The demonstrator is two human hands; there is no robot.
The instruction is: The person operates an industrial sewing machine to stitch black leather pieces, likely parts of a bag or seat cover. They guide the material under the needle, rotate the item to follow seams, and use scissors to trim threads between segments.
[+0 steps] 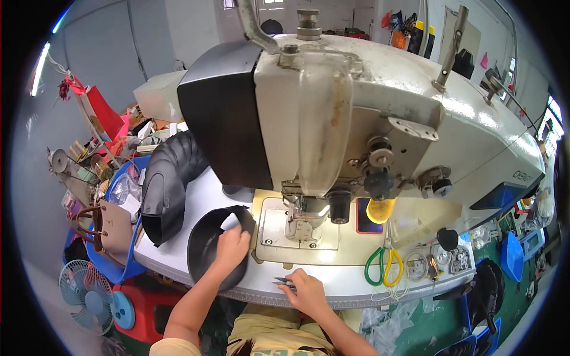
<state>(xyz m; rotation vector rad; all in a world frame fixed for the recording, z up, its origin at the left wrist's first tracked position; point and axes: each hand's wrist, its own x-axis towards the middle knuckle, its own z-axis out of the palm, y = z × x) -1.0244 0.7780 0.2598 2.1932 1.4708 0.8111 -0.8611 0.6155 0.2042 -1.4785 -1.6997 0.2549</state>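
My left hand point(234, 244) reaches into a rounded black piece point(200, 252) that lies by the sewing machine's bed. Its fingers are closed on a small white scrap point(229, 222) at the far rim of that piece. What the scrap is made of I cannot make out. Lower right, by the table's front edge, my right hand point(306, 292) holds a pair of small dark thread snips point(282, 280), their points facing left. The white sewing machine point(380, 83) towers over both hands, with its presser foot point(300, 228) just right of the black piece.
A stack of nested black pieces point(163, 190) curves along the table's left. Scissors with green and yellow handles point(383, 267), a phone point(368, 219), a yellow cup point(380, 210) and bobbins point(460, 260) sit to the right. A fan point(88, 293) and a beige handbag point(113, 231) flank the left.
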